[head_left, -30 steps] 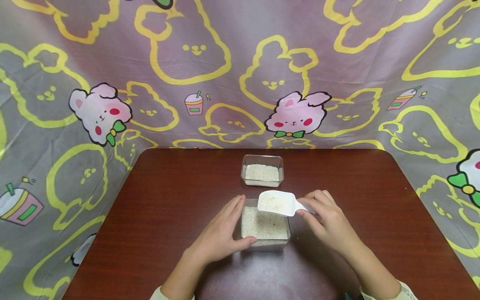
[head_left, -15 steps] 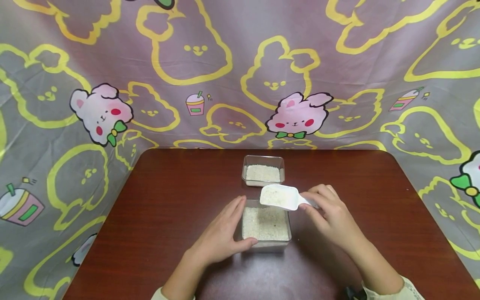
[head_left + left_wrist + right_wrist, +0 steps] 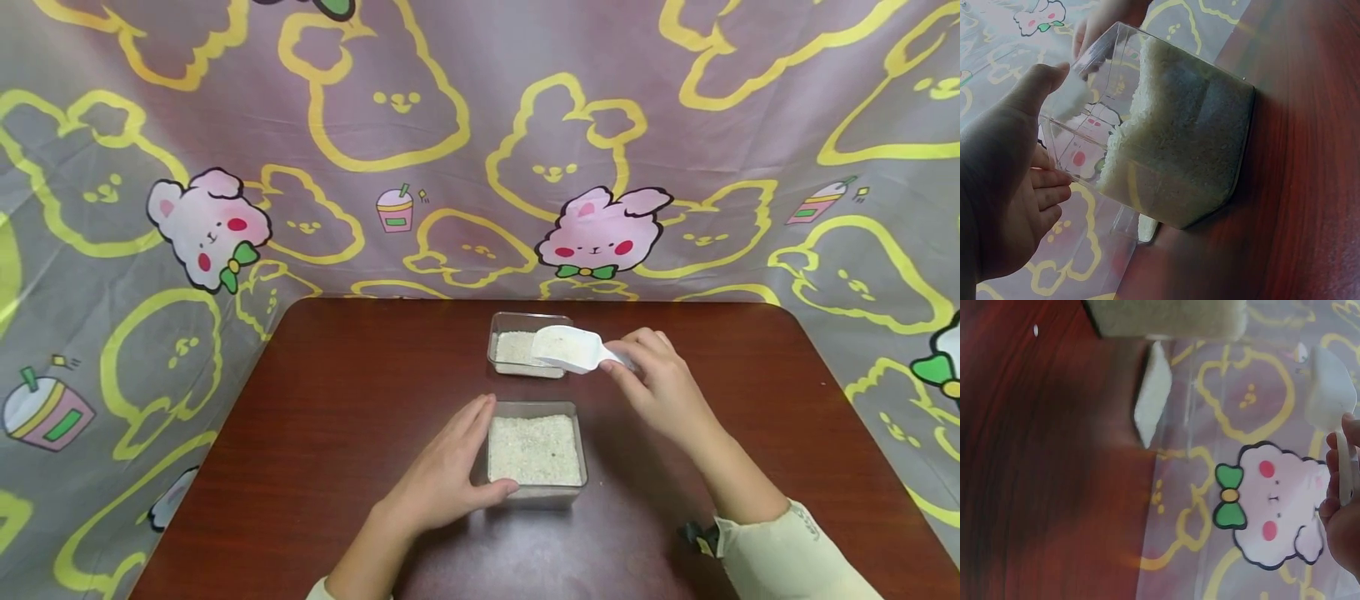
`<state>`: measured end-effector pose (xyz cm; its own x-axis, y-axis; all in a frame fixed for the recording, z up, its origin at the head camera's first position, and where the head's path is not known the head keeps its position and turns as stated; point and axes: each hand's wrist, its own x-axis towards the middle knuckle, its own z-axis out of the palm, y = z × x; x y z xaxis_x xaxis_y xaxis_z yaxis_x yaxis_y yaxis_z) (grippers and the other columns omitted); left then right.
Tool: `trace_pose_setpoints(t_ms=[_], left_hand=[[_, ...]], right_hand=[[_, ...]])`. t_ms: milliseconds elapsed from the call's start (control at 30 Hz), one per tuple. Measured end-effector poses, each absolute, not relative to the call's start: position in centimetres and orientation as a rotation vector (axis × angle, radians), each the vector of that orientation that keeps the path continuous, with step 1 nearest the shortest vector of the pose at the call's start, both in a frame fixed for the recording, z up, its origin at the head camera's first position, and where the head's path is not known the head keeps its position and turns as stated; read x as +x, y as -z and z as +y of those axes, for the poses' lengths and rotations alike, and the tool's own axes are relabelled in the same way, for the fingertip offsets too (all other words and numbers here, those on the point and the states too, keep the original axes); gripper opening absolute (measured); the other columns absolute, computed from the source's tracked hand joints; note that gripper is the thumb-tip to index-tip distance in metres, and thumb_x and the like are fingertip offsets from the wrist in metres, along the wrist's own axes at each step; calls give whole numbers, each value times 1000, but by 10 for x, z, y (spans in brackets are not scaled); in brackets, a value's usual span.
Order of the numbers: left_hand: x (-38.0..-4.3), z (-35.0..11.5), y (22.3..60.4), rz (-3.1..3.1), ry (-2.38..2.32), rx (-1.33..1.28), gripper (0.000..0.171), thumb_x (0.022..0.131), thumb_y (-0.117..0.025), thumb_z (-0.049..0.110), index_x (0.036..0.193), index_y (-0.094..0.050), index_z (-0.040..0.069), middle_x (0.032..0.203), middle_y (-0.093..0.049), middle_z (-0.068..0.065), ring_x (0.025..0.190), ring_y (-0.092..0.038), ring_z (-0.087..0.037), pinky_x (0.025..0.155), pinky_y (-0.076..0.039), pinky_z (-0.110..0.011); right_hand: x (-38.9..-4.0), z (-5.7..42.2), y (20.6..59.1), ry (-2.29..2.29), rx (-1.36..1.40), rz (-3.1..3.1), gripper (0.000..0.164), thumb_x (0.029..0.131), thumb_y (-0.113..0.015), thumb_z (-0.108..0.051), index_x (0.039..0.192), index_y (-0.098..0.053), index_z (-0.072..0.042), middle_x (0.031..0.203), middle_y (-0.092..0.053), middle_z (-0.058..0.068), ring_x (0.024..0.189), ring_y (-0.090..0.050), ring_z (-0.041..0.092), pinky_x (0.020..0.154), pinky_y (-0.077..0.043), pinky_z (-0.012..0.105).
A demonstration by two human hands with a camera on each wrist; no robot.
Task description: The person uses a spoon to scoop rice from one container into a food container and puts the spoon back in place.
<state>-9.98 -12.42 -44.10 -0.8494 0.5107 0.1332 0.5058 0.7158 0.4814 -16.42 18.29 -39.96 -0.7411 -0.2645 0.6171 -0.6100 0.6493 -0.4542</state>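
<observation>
In the head view my right hand [image 3: 660, 383] pinches the handle of a white scoop [image 3: 573, 348] that carries some rice. The scoop is over the right part of the smaller clear container [image 3: 492, 343], which holds a shallow layer of rice. The right wrist view shows the fingers [image 3: 1335, 469] curled on the scoop's handle. Nearer to me stands a larger, deeper clear container [image 3: 543, 497], well filled with rice [image 3: 534, 450]. My left hand [image 3: 450, 475] rests against its left side, the thumb on the near rim, the fingers fairly straight along the outer wall.
A brown wooden table [image 3: 337, 400] carries both containers, one behind the other. Patterned cloth [image 3: 465, 125] surrounds its back and sides. A dark object [image 3: 701, 537] shows by my right sleeve. A stray white grain [image 3: 1035, 329] lies on the table.
My right hand has moved the scoop forward and up in the view, from above the larger container to the smaller one. The left hand has stayed at the larger container.
</observation>
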Motion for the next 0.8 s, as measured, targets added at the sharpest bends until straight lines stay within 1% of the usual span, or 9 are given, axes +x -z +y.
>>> trace_pose_setpoints(t_ms=[100,267,367,533,800], left_hand=[[-100,-124,441,2905,-811,864,104,83,-65,61,158,-17,7,165,-19,-5,151,-19,-18,123,-21,-38],[-99,-124,441,2905,-817,869,104,83,-65,61,158,-17,7,165,-19,-5,151,-19,-17,123,-22,-38],[-99,-124,441,2899,-824,864,104,83,-65,61,158,-17,7,165,-19,-4,151,-18,-16,123,-22,-39],[-99,-124,442,2896,-824,855,104,84,-65,61,158,-16,8,165,-18,-3,151,-18,-16,123,-22,-39],[-99,-124,442,2897,-825,852,104,84,-65,61,158,-16,8,165,-18,-4,151,-17,-17,123,-22,-39]], right_hand=[[-178,183,407,-905,645,-2392,21,82,-76,-3,103,-72,-1,91,-62,5,88,-49,17,71,-39,28],[-199,183,424,-898,600,-2429,19,84,-74,-5,103,-72,0,90,-60,7,88,-47,21,71,-38,31],[-207,183,435,-850,568,-2459,19,85,-74,-7,102,-72,1,89,-59,9,87,-47,23,71,-40,34],[-216,183,446,-711,558,-2491,20,85,-75,-9,101,-72,2,89,-57,11,87,-46,29,71,-42,40],[-221,176,447,-538,647,-2427,18,80,-76,-4,95,-70,4,86,-54,14,83,-45,34,73,-41,44]])
